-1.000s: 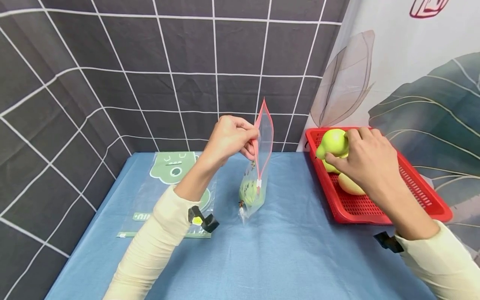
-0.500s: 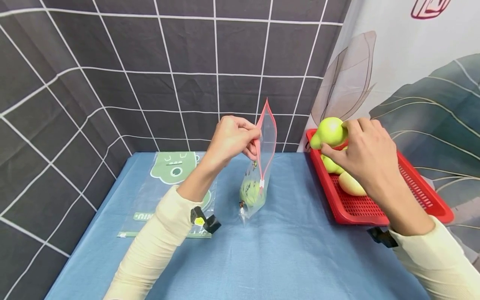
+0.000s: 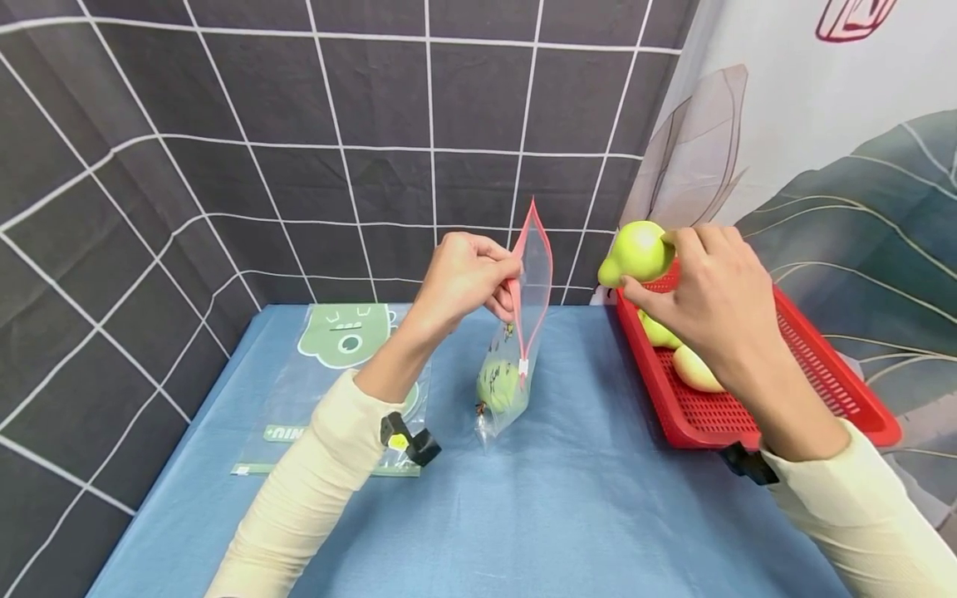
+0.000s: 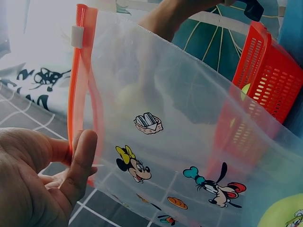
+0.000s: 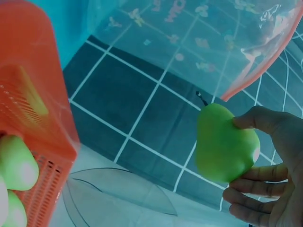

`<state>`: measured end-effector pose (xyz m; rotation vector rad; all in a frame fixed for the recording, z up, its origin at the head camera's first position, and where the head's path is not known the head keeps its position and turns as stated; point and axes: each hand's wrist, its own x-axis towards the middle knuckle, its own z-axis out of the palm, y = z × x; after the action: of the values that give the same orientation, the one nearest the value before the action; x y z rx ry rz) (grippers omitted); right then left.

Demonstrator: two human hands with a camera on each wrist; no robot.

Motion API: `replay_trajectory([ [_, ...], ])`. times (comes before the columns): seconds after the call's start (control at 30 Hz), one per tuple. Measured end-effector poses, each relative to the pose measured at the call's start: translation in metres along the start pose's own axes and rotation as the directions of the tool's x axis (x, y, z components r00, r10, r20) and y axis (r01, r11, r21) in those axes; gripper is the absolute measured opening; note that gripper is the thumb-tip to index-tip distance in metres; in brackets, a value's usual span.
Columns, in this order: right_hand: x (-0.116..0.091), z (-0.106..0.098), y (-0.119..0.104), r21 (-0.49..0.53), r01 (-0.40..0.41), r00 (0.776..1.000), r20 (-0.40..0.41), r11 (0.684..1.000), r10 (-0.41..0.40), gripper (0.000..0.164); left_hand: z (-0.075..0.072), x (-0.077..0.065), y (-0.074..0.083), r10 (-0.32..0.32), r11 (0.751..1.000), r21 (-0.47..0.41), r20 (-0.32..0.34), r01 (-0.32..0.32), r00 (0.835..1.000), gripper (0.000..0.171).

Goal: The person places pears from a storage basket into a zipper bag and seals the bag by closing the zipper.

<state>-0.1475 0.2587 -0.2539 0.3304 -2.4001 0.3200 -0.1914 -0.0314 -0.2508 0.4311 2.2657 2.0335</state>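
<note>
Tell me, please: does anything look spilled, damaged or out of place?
Nothing stands out: the right hand holds a pear, the left hand grips an open bag, other fruits sit in the basket, and a second bag lies flat. I see no spill or damage.

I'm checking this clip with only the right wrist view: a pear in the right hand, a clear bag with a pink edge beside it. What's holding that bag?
Observer: The left hand pinches the clear bag at its pink edge.
Operator: Is anything inside it?
Observer: Yes, a rounded green item shows through the plastic near the bottom; it is too veiled to name surely.
Operator: Any other bags out of my sight?
Observer: One: a second bag with a green print lies flat on the blue cloth, at the left of the head view and partly hidden by the left sleeve.
</note>
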Motion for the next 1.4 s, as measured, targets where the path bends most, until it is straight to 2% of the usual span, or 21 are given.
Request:
replay_trajectory([
  [0.23,0.005,-0.003,-0.007,-0.008,0.055,0.997,-0.063,0.998,-0.055,0.052,0.000,-0.001,-0.002,-0.002,1.000,-0.005,0.008,0.002,1.000,0.016],
  [0.43,0.016,-0.008,-0.014,0.011,0.112,0.983,-0.147,0.994,-0.109,0.053,-0.001,0.000,-0.001,0.003,1.000,-0.002,0.004,-0.003,1.000,0.016],
  [0.7,0.024,-0.013,-0.027,0.026,0.157,0.966,-0.214,0.987,-0.148,0.053,0.000,0.000,0.000,-0.002,1.000,0.009,-0.003,0.002,1.000,0.017],
  [1.0,0.029,-0.016,-0.039,0.063,0.170,0.954,-0.261,0.983,-0.148,0.055,0.002,-0.001,0.002,-0.014,1.000,0.011,0.002,0.014,1.000,0.017],
  [1.27,0.033,-0.014,-0.045,0.046,0.238,0.938,-0.271,0.970,-0.217,0.057,0.002,-0.002,0.002,-0.007,1.000,0.012,0.002,0.007,1.000,0.017],
  [1.4,0.031,-0.012,-0.049,0.061,0.253,0.939,-0.255,0.966,-0.230,0.055,0.002,-0.002,0.002,-0.008,1.000,0.021,0.004,0.008,1.000,0.016],
])
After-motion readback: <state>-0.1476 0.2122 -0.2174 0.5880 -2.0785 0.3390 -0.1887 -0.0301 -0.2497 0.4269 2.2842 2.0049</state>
